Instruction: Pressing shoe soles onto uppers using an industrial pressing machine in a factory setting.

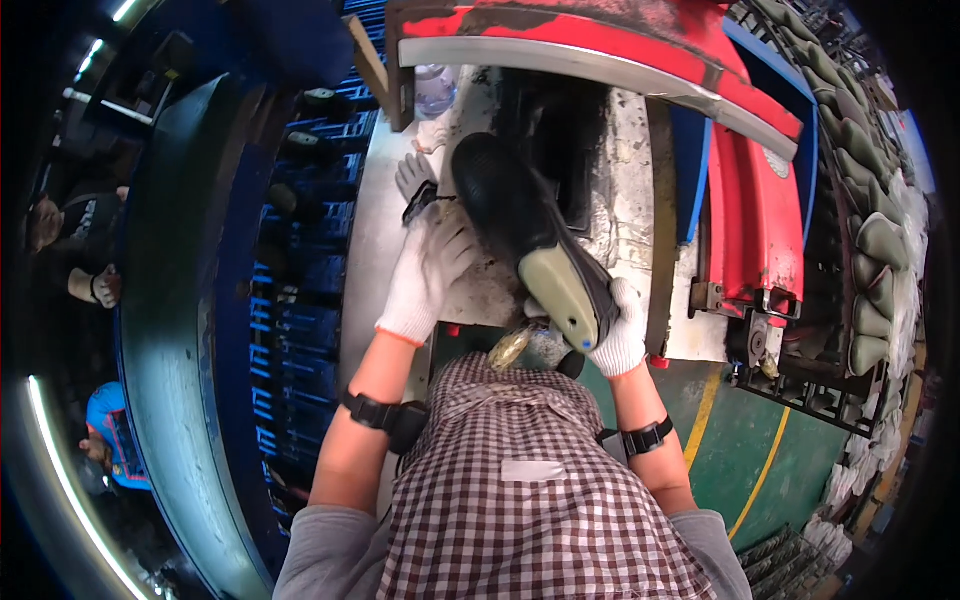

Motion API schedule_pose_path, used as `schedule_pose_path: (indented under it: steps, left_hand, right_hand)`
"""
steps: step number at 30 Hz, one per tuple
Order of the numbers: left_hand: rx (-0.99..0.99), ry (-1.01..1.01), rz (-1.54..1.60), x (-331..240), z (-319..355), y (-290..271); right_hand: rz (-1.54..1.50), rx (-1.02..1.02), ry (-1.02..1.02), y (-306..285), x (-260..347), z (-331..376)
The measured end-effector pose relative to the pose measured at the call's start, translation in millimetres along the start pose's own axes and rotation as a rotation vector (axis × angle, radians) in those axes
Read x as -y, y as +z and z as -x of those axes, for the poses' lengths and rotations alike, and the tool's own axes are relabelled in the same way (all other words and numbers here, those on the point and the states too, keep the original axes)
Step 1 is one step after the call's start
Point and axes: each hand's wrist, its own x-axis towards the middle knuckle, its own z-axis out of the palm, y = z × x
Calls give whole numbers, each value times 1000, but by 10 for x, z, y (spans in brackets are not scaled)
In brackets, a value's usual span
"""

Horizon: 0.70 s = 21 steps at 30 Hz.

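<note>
A shoe (520, 235) lies slantwise over the middle of the workbench (375, 250), toe toward the far edge, heel toward the near edge. The right hand (620, 335) is at its heel; the left hand (430, 270) lies on the bench at its left. A spare glove (412, 175) lies behind that hand, a bottle (434, 88) at the far edge. A press (760, 190) stands at the right.
</note>
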Motion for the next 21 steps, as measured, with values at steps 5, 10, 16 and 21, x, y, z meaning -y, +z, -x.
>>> schedule_pose_path:
  steps: [5, 10, 16, 21]
  left_hand:
    - [6, 190, 88, -51, 46, -39]
    - [75, 114, 139, -114, 340, -258]
    - [31, 243, 105, -144, 443, -501]
    - [-150, 300, 59, -197, 516, -571]
  right_hand:
    - [171, 26, 145, 49, -198, 88]
    - [179, 30, 251, 56, -309, 95]
    - [212, 63, 313, 113, -439, 15]
    - [279, 107, 327, 365, -528, -65]
